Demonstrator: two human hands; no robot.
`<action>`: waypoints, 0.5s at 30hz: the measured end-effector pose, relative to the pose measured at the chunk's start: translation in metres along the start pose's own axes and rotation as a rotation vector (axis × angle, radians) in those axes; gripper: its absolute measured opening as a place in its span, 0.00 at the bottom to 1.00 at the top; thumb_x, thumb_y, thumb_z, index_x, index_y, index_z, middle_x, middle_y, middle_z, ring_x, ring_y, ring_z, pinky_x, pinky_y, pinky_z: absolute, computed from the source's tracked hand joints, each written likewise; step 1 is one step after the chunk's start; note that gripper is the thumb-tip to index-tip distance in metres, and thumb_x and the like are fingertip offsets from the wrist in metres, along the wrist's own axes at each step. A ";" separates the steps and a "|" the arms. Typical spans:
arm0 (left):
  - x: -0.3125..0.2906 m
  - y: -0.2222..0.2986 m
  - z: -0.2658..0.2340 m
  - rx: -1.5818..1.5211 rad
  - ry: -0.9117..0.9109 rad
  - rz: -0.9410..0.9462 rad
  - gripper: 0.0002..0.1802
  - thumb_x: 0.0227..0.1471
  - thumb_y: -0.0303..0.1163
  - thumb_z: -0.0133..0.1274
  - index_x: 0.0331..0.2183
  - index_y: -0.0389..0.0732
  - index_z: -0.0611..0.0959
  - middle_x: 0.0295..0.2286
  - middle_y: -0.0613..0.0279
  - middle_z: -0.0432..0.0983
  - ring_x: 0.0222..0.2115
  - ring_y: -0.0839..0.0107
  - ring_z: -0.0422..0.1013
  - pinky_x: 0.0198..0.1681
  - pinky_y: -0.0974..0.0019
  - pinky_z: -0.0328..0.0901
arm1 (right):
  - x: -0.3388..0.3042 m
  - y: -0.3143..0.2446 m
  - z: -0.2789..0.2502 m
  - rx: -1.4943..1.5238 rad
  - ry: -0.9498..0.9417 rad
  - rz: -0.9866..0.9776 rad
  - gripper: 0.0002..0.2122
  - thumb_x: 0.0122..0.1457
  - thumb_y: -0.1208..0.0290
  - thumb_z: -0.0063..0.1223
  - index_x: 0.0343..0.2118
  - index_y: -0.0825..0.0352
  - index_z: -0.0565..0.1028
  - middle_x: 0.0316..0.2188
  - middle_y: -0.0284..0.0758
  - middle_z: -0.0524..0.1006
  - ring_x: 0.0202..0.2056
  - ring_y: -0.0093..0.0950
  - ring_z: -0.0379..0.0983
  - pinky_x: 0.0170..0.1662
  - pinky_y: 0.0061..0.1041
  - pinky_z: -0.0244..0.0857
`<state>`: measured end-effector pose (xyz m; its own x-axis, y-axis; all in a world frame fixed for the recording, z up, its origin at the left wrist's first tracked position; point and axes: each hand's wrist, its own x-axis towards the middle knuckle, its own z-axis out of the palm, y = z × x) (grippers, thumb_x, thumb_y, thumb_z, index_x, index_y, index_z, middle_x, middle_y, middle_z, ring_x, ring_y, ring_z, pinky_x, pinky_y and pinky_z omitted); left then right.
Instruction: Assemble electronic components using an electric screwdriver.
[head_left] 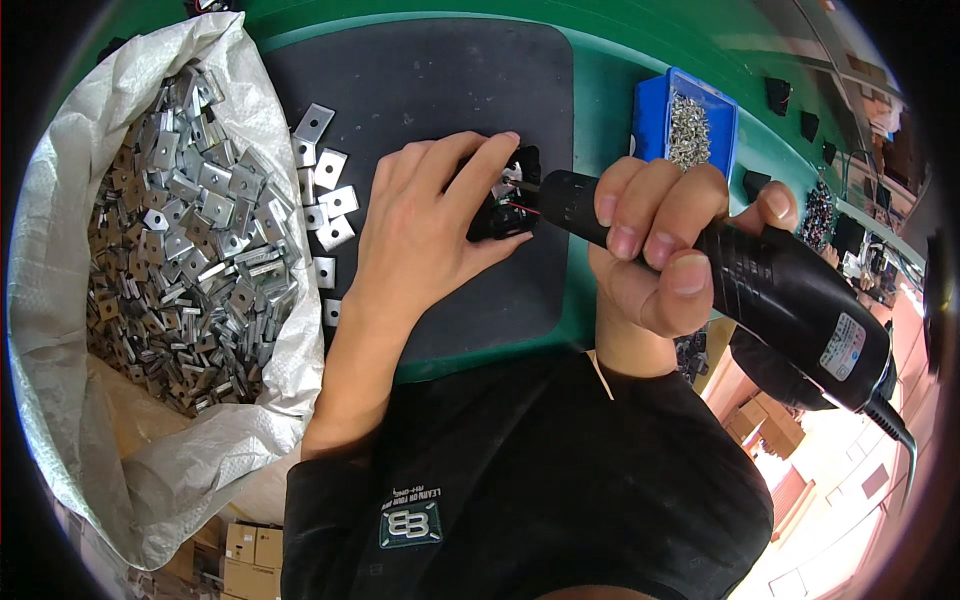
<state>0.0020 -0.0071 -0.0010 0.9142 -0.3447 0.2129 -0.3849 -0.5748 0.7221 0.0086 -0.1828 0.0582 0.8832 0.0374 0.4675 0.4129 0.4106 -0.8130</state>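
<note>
A small black part [493, 224] sits over the dark mat, near its right edge, directly in front of the person. It is chunky and uneven in outline, with a glossy dark surface, a hollow or recess on the side facing right, and a bright silvery patch inside. A thin red line shows there too; I cannot tell what it is. Much of the part is hidden by fingers.

The left hand [425, 215] pinches it, index finger along the far side and thumb along the near side. The right hand [660, 235] is wrapped firmly around a thick black power screwdriver [790, 290], tilted so its slim metal bit [527, 186] points left into the part. I cannot tell whether the bit touches a screw. A cord [908, 447] trails from the tool's back end.

Loose square metal plates [328, 168], each with a hole, lie along the left of the mat [440, 85]. Beside them, a white woven bag [48, 260] gapes open, heaped with more such plates. Beyond the right hand, a blue box [652, 118] of small silvery screws [689, 132] stands on the green table [603, 98]. The person wears a black shirt [560, 470].
</note>
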 end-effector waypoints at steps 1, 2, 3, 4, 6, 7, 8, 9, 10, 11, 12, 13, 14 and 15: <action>0.000 0.000 0.000 -0.004 0.012 0.006 0.42 0.26 0.36 0.71 0.50 0.46 0.77 0.43 0.63 0.73 0.42 0.61 0.69 0.44 0.59 0.61 | 0.000 0.000 0.000 -0.003 -0.013 0.006 0.27 0.56 0.80 0.56 0.56 0.53 0.59 0.22 0.31 0.70 0.23 0.28 0.68 0.34 0.34 0.67; 0.001 0.000 0.000 -0.009 0.024 0.011 0.41 0.27 0.36 0.71 0.50 0.47 0.76 0.42 0.64 0.73 0.40 0.62 0.69 0.43 0.59 0.61 | 0.000 0.001 0.000 -0.003 -0.014 0.008 0.27 0.56 0.80 0.56 0.56 0.53 0.59 0.22 0.31 0.70 0.23 0.28 0.68 0.34 0.34 0.67; 0.001 0.000 0.000 -0.010 0.025 0.010 0.41 0.27 0.36 0.71 0.50 0.47 0.76 0.42 0.64 0.73 0.40 0.62 0.69 0.43 0.59 0.61 | 0.000 0.002 0.001 0.011 -0.019 0.000 0.26 0.55 0.81 0.55 0.54 0.53 0.60 0.23 0.31 0.70 0.23 0.28 0.68 0.33 0.34 0.67; 0.001 0.000 0.000 -0.012 0.026 0.010 0.42 0.27 0.36 0.71 0.50 0.47 0.76 0.42 0.64 0.73 0.40 0.62 0.69 0.43 0.59 0.61 | 0.001 0.003 0.001 0.025 -0.025 -0.008 0.25 0.55 0.82 0.55 0.52 0.54 0.61 0.23 0.32 0.69 0.23 0.28 0.68 0.33 0.34 0.67; 0.000 -0.001 0.000 -0.015 0.029 0.010 0.42 0.27 0.36 0.71 0.50 0.47 0.76 0.42 0.64 0.73 0.40 0.62 0.69 0.43 0.59 0.61 | 0.002 0.003 0.002 0.027 -0.040 -0.008 0.24 0.54 0.83 0.55 0.50 0.54 0.61 0.24 0.32 0.69 0.23 0.28 0.68 0.33 0.34 0.66; 0.000 -0.001 0.000 -0.017 0.026 0.007 0.41 0.27 0.36 0.71 0.50 0.47 0.76 0.42 0.64 0.73 0.40 0.62 0.69 0.43 0.59 0.61 | 0.002 0.004 0.002 0.031 -0.057 -0.009 0.23 0.54 0.85 0.54 0.49 0.55 0.61 0.24 0.32 0.69 0.23 0.28 0.67 0.33 0.34 0.66; 0.000 -0.001 -0.001 -0.019 0.024 0.004 0.41 0.27 0.35 0.71 0.50 0.47 0.76 0.42 0.64 0.73 0.39 0.62 0.69 0.43 0.59 0.61 | 0.003 0.005 0.001 0.032 -0.058 -0.008 0.23 0.54 0.85 0.54 0.49 0.55 0.61 0.24 0.32 0.69 0.23 0.28 0.67 0.33 0.34 0.66; 0.000 -0.001 -0.001 -0.018 0.026 0.003 0.41 0.27 0.35 0.71 0.50 0.47 0.76 0.42 0.64 0.73 0.39 0.62 0.69 0.43 0.59 0.61 | 0.003 0.006 0.001 0.025 -0.083 -0.028 0.22 0.54 0.85 0.53 0.48 0.56 0.61 0.24 0.33 0.69 0.23 0.28 0.67 0.33 0.34 0.66; 0.000 -0.001 -0.001 -0.027 0.024 0.004 0.41 0.27 0.35 0.70 0.49 0.47 0.76 0.41 0.64 0.73 0.39 0.62 0.69 0.43 0.59 0.61 | 0.003 0.007 0.000 0.016 -0.109 -0.047 0.22 0.54 0.86 0.53 0.47 0.57 0.60 0.24 0.33 0.70 0.23 0.28 0.68 0.33 0.34 0.66; 0.000 -0.001 -0.001 -0.036 0.022 0.006 0.41 0.27 0.35 0.70 0.49 0.47 0.76 0.41 0.64 0.73 0.39 0.62 0.69 0.43 0.59 0.61 | 0.003 0.007 0.000 0.016 -0.111 -0.046 0.22 0.54 0.86 0.53 0.47 0.57 0.60 0.24 0.33 0.70 0.23 0.28 0.68 0.33 0.34 0.66; 0.001 -0.001 -0.002 -0.037 0.025 0.005 0.41 0.27 0.35 0.70 0.49 0.47 0.76 0.41 0.64 0.73 0.39 0.62 0.69 0.43 0.59 0.61 | 0.003 0.006 0.000 0.008 -0.112 -0.041 0.21 0.54 0.86 0.53 0.46 0.57 0.60 0.24 0.33 0.70 0.23 0.27 0.68 0.33 0.33 0.67; 0.001 -0.001 -0.002 -0.030 0.022 0.006 0.41 0.26 0.36 0.70 0.49 0.46 0.77 0.42 0.63 0.74 0.39 0.61 0.69 0.43 0.60 0.61 | 0.002 0.005 0.000 -0.001 -0.113 -0.036 0.21 0.54 0.86 0.53 0.46 0.57 0.60 0.24 0.33 0.70 0.23 0.27 0.68 0.33 0.33 0.67; 0.001 0.000 -0.002 -0.024 0.019 0.006 0.42 0.25 0.36 0.70 0.49 0.44 0.78 0.42 0.63 0.75 0.40 0.61 0.70 0.43 0.60 0.61 | 0.002 0.005 0.000 -0.002 -0.115 -0.035 0.21 0.54 0.86 0.53 0.46 0.57 0.60 0.24 0.33 0.70 0.23 0.27 0.68 0.33 0.33 0.67; 0.001 0.000 -0.001 -0.025 0.021 0.005 0.42 0.25 0.36 0.70 0.49 0.44 0.78 0.42 0.63 0.75 0.40 0.61 0.70 0.43 0.60 0.61 | 0.003 0.006 -0.001 0.004 -0.114 -0.044 0.22 0.54 0.86 0.53 0.47 0.57 0.60 0.24 0.33 0.70 0.23 0.27 0.68 0.32 0.33 0.67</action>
<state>0.0029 -0.0064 -0.0001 0.9149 -0.3317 0.2301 -0.3864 -0.5541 0.7374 0.0138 -0.1810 0.0541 0.8331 0.1224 0.5394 0.4498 0.4177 -0.7894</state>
